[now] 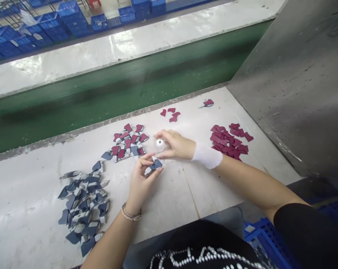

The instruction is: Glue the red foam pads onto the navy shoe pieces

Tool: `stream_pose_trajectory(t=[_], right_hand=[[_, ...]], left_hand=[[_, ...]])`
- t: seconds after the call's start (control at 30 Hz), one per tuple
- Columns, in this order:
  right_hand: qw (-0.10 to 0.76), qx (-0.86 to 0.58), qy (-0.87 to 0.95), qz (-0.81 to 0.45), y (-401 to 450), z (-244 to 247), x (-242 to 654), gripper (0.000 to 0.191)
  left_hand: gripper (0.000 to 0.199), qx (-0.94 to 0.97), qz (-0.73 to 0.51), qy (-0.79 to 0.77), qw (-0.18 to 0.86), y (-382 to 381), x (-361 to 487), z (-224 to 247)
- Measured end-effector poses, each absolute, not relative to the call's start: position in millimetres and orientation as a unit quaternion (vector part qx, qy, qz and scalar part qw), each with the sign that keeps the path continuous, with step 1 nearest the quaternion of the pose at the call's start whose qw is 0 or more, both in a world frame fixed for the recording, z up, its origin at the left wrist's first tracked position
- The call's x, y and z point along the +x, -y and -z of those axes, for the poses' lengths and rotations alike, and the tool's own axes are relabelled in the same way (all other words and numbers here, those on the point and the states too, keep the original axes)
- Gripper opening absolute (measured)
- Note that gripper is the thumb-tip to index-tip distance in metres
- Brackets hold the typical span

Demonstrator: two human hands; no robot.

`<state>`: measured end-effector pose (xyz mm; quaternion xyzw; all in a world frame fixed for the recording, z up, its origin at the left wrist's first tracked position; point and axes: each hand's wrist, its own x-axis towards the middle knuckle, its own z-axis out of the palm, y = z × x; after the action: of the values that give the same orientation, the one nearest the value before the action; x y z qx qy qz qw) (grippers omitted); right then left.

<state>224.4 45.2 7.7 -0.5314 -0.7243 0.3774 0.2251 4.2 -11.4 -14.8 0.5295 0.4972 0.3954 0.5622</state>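
Observation:
Between the thumb and fingers of my left hand (142, 179) is a blue-grey part (157, 164) with a pale tab. Just above it, my right hand (176, 145) curls around a clear bottle with a white tip (159, 142). To the left lies a cluster of grey parts with maroon faces (128, 143). A larger heap of blue-grey parts (85, 203) sits farther left. Loose maroon pieces (227, 142) are piled on the right, and several more maroon pieces (173, 115) lie beyond my right hand.
A single maroon-and-grey part (208, 103) lies near the back of the white table (174, 201). A green belt (129, 87) runs behind it. A metal panel (295, 86) rises at the right. Blue crates (70, 18) stand far back, and another blue crate (266, 239) is at lower right.

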Motion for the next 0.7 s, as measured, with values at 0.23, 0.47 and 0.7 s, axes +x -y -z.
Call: stream_pose_trajectory(t=[0.23,0.47,0.7], right_hand=[[0.129,-0.708,0.643,-0.262,-3.5,-43.8,357.4,0.041],[0.040,-0.722,0.618,-0.308,-7.5,-21.6,371.8,0.041],[0.109,-0.706,0.612,-0.340,2.3,-39.0,326.4,0.039]], left_hand=[[0.032,0.545,-0.397,-0.466,0.573,13.9,4.7,20.5],[0.027,0.508,-0.422,-0.433,0.614,16.1,9.2,19.6],[0.029,0.517,-0.462,-0.416,0.589,25.1,12.5,13.9]])
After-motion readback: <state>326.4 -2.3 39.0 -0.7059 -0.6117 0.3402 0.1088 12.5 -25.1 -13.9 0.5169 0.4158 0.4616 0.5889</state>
